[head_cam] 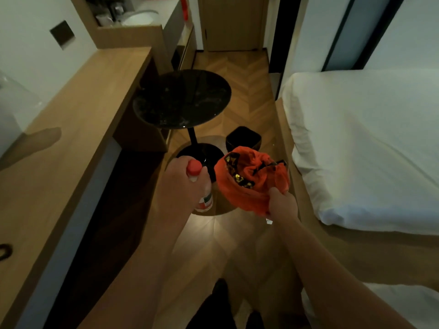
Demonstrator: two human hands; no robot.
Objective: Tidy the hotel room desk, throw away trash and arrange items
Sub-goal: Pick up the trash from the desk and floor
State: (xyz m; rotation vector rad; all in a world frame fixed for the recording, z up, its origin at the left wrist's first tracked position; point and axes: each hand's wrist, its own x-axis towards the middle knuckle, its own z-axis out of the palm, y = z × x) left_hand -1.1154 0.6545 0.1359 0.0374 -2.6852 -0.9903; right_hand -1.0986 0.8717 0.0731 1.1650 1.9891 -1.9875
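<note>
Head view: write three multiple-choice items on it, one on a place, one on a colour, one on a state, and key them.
1. Where is the black bin?
A. on the bed
B. on the floor beyond the hands
C. on the desk

2. What colour is the bottle cap?
A. red
B. blue
C. white

3. What is the right hand doing?
A. hanging idle
B. pressing the round table
C. gripping the orange bag

Key: 1 B, it stands on the wood floor by the round table; 2 A, the cap above the left hand is red; 3 C, its fingers bunch the bag's edge.
</note>
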